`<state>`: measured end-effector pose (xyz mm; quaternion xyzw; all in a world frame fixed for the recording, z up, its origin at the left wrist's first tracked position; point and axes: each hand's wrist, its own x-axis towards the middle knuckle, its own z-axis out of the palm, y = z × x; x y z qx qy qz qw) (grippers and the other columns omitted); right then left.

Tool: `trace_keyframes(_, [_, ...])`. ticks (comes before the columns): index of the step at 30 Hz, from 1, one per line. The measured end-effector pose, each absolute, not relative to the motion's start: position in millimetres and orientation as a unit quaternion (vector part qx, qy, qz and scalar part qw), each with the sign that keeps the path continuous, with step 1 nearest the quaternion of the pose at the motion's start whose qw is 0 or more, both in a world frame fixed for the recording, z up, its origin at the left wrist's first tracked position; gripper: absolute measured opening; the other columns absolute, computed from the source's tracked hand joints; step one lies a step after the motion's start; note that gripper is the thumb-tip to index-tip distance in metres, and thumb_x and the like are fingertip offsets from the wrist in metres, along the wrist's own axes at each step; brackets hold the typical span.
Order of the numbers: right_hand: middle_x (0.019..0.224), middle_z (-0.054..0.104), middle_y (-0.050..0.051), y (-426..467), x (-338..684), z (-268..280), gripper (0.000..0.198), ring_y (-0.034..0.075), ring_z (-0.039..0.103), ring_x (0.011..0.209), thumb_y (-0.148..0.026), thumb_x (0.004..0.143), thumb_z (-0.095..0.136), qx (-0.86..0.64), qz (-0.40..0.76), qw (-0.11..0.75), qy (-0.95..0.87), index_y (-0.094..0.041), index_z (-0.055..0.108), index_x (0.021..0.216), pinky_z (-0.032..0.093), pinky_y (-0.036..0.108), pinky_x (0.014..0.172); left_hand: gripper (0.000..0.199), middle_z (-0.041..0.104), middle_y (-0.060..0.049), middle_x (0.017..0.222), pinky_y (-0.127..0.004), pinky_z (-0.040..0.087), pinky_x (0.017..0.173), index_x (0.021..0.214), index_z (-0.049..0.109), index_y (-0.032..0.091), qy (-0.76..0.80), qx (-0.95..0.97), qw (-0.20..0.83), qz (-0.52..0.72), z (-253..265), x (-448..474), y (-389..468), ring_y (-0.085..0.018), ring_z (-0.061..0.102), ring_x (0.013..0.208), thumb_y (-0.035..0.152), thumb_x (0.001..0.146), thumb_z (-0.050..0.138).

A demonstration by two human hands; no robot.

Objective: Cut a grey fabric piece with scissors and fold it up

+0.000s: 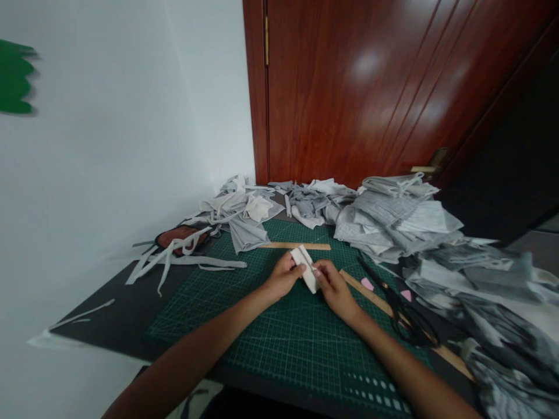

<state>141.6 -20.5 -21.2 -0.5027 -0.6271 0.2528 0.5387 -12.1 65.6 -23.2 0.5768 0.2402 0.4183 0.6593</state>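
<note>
A small folded piece of off-white fabric [307, 266] is held up between both hands, above the green cutting mat [279, 343]. On its left side, my left hand [285, 276] pinches it with the thumb laid on top. My right hand [335, 286] grips the right edge, thumb and fingertips closed together there. A line like a fold or seam runs along the fabric's length. The fingers under the piece are partly hidden.
Black scissors [397, 308] and a long wooden ruler [371, 297] lie at the right, near pink chalk pieces [367, 283]. Another ruler [301, 245] lies behind. Grey-white fabric piles [393, 215] line the back and right; fabric strips [174, 256] lie left.
</note>
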Motion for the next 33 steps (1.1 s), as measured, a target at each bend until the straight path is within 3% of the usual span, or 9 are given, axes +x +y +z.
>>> trace_keyframes(4, [0.090, 0.067, 0.003, -26.4, 138.4, -17.0, 0.025, 0.023, 0.062, 0.082, -0.040, 0.102, 0.044, -0.501, 0.228, 0.488, -0.677, -0.026, 0.064, 0.101, 0.047, 0.034, 0.076, 0.054, 0.072, -0.008, 0.106, -0.035, 0.051, 0.092, 0.114, 0.058, 0.017, 0.219, 0.584, 0.675, 0.395, -22.7, -16.2, 66.7, -0.023, 0.067, 0.101, 0.042, 0.073, 0.083])
trace_keyframes(9, [0.070, 0.055, -0.003, -24.2, 138.7, -21.7, 0.022, 0.018, 0.052, 0.064, -0.044, 0.090, 0.066, -0.552, 0.216, 0.516, -0.618, -0.025, 0.056, 0.087, 0.040, 0.028, 0.059, 0.059, 0.070, -0.011, 0.117, -0.038, 0.050, 0.098, 0.131, 0.051, 0.018, 0.183, 0.623, 0.670, 0.361, -22.2, -19.6, 65.8, -0.026, 0.066, 0.109, 0.037, 0.080, 0.076])
trace_keyframes(12, [0.069, 0.053, -0.004, -22.2, 140.0, -24.0, 0.019, 0.017, 0.050, 0.061, -0.043, 0.095, 0.058, -0.537, 0.226, 0.528, -0.618, -0.025, 0.055, 0.089, 0.038, 0.027, 0.056, 0.070, 0.067, -0.011, 0.124, -0.041, 0.051, 0.097, 0.151, 0.031, 0.024, 0.223, 0.699, 0.566, 0.374, -20.9, -22.3, 60.6, -0.024, 0.066, 0.109, 0.029, 0.090, 0.063])
trace_keyframes(14, [0.074, 0.058, -0.002, -23.2, 139.3, -23.1, 0.019, 0.018, 0.053, 0.063, -0.040, 0.100, 0.049, -0.528, 0.215, 0.512, -0.642, -0.025, 0.058, 0.095, 0.040, 0.028, 0.059, 0.067, 0.065, -0.009, 0.126, -0.045, 0.049, 0.102, 0.154, 0.030, 0.028, 0.276, 0.785, 0.422, 0.361, -17.4, -25.3, 55.5, -0.025, 0.062, 0.114, 0.023, 0.093, 0.057])
trace_keyframes(19, [0.083, 0.070, 0.005, -32.0, 135.0, -12.2, 0.025, 0.022, 0.065, 0.072, -0.033, 0.103, 0.041, -0.610, 0.130, 0.379, -0.683, -0.022, 0.064, 0.102, 0.043, 0.030, 0.066, 0.032, 0.051, -0.009, 0.146, -0.053, 0.035, 0.117, 0.119, 0.069, 0.026, 0.274, 0.914, 0.099, 0.282, -3.4, -34.6, 50.3, -0.031, 0.039, 0.140, 0.014, 0.091, 0.058])
trace_keyframes(23, [0.086, 0.071, 0.009, -37.6, 140.8, -0.6, 0.026, 0.025, 0.066, 0.076, -0.042, 0.097, 0.056, -0.693, 0.019, 0.187, -0.696, -0.020, 0.068, 0.106, 0.041, 0.032, 0.067, 0.024, 0.065, -0.005, 0.130, -0.037, 0.041, 0.113, 0.097, 0.072, 0.022, 0.106, 0.969, 0.104, 0.195, 4.6, -41.8, 61.8, -0.022, 0.053, 0.128, 0.012, 0.096, 0.050])
trace_keyframes(27, [0.101, 0.069, 0.014, -36.3, 155.4, 3.9, 0.027, 0.031, 0.063, 0.095, -0.046, 0.094, 0.063, -0.698, -0.058, 0.154, -0.697, -0.021, 0.071, 0.093, 0.041, 0.038, 0.079, 0.016, 0.070, -0.004, 0.096, -0.034, 0.048, 0.095, 0.088, 0.069, 0.020, 0.112, 0.973, 0.110, 0.169, 8.9, -46.7, 69.3, -0.020, 0.063, 0.101, 0.029, 0.096, 0.059])
trace_keyframes(30, [0.126, 0.064, 0.015, -34.9, 166.6, 4.8, 0.011, 0.031, 0.057, 0.112, -0.027, 0.095, 0.061, -0.633, -0.054, 0.183, -0.750, -0.020, 0.070, 0.092, 0.038, 0.042, 0.089, 0.031, 0.067, -0.004, 0.089, -0.036, 0.047, 0.088, 0.078, 0.066, 0.018, 0.170, 0.967, 0.076, 0.171, 9.6, -46.6, 68.1, -0.022, 0.060, 0.095, 0.047, 0.091, 0.067])
trace_keyframes(33, [0.122, 0.067, 0.011, -35.9, 175.0, 8.4, 0.026, 0.026, 0.057, 0.112, -0.006, 0.093, 0.051, -0.541, 0.014, 0.182, -0.821, -0.022, 0.068, 0.104, 0.036, 0.039, 0.091, 0.023, 0.066, -0.004, 0.094, -0.035, 0.046, 0.089, 0.085, 0.068, 0.019, 0.182, 0.966, 0.078, 0.165, 9.4, -46.8, 68.5, -0.023, 0.058, 0.099, 0.042, 0.089, 0.071])
